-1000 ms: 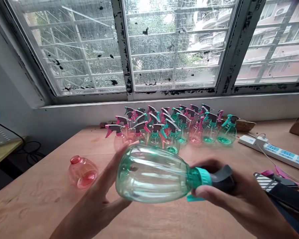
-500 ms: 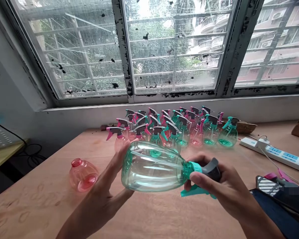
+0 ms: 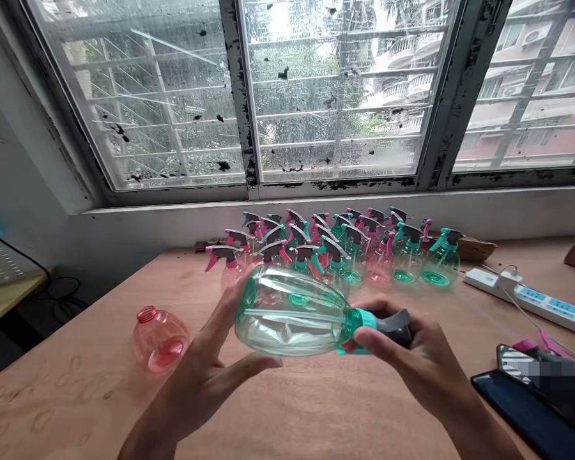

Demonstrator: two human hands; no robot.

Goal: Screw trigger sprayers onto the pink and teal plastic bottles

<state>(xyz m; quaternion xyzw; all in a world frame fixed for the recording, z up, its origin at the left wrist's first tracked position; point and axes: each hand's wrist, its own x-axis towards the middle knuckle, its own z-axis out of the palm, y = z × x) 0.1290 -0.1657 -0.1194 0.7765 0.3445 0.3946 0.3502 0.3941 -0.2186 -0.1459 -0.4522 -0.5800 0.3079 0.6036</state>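
Observation:
A clear green spray bottle (image 3: 292,313) lies sideways in the air above the table, its base toward the left. My right hand (image 3: 407,358) is closed around its neck, thumb on the teal collar (image 3: 367,319), with the dark grey sprayer head (image 3: 397,327) in the palm. The teal trigger shows only in part under the neck. At the base, my left hand (image 3: 206,364) cups the bottle; its fingers pass behind and its thumb lies along the lower edge. To the left, a pink bottle (image 3: 158,338) without a sprayer rests tilted on the table.
Several pink and green spray bottles (image 3: 402,262) stand grouped at the back of the wooden table (image 3: 316,415), below the window. On the right are a white power strip (image 3: 536,297), a phone (image 3: 512,364), a dark blue flat item (image 3: 522,409) and pink sprayer parts (image 3: 551,345).
The green bottle has turned about its length, so the trigger that hung below is now mostly hidden. My left thumb has come forward along the lower edge. My right hand moved slightly left.

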